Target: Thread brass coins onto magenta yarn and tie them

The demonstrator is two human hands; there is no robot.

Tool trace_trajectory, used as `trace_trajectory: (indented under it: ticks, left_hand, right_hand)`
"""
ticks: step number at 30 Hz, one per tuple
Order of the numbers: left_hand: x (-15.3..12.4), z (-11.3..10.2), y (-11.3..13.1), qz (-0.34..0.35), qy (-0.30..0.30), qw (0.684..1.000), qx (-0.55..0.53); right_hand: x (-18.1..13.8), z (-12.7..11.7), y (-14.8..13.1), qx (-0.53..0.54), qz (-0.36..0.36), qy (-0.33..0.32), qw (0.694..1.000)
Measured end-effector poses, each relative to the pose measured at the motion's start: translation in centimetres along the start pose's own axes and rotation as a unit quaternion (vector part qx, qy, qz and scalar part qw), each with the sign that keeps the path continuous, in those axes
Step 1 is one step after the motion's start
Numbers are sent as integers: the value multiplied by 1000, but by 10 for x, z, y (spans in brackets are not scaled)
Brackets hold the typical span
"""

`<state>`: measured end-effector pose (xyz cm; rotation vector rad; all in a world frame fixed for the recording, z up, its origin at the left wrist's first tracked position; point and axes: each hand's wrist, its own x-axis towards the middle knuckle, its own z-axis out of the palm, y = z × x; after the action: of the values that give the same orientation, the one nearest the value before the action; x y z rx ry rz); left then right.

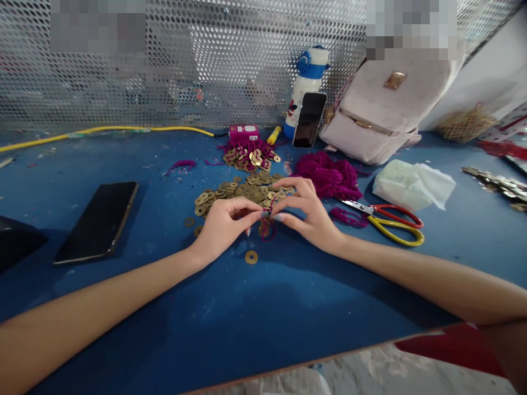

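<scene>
My left hand [224,222] and my right hand [307,211] meet over the blue table [263,307], fingertips pinched together on a brass coin with magenta thread [265,227] looped through it. Just behind my fingers lies a pile of loose brass coins [242,192]. A single brass coin [251,257] rests on the table in front of my hands. Farther back sits a bunch of coins tied with magenta thread [249,153]. A heap of magenta thread [329,175] lies right of my right hand.
Red and yellow scissors [391,219] lie to the right, beside a white plastic bag [411,184]. A black phone [99,219] lies flat at left; another phone [308,119] leans on a white-blue bottle [308,77]. A pale backpack [391,104] and perforated metal wall stand behind.
</scene>
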<state>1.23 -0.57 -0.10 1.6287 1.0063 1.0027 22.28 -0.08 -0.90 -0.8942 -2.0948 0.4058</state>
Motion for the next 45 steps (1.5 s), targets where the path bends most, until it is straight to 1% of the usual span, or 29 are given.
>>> trace_trajectory:
  ticks: [2,4,7,11,14,19,21,25,28,33,36,38,41,45]
  left_hand:
    - [0,0,0,6,0,1000,-3]
    - [-1,-1,0,14,-1,1000,4]
    - [-1,-1,0,24,-4,1000,18]
    - [-2,-1,0,34,1,999,24]
    - [-2,0,0,27,3,1000,15]
    - [-1,0,1,11,-3,1000,12]
    - [-1,0,1,9,-2,1000,14]
    - [-1,-1,1,12,3,1000,12]
    - [-1,0,1,13,2,1000,13]
    - [-2,-1,3,25,-4,999,20]
    - [-3,-1,4,36,-12,999,26]
    - [-3,-1,3,33,-9,999,21]
    - [-2,-1,2,20,3,1000,17]
    - [-1,-1,1,14,4,999,42]
  right_hand:
    - [1,2,-1,-14,-8,-74,997]
    - [1,5,-1,-1,-7,-126,992]
    - [1,6,-1,34,4,-158,987]
    - [1,4,-2,94,35,-151,983]
    - [2,0,-3,140,50,-149,978]
    - [3,-3,-4,189,50,-142,970]
    - [3,-1,-5,178,44,-140,973]
    - [1,4,-7,114,38,-137,983]
    - [-1,6,-8,87,28,-133,987]
    - [-1,6,-6,87,41,-107,990]
    - [0,7,-2,92,35,-122,988]
    - [0,7,0,99,32,-125,987]
    - [-1,6,-1,105,34,-106,988]
    - [-3,1,-10,44,-3,-84,996]
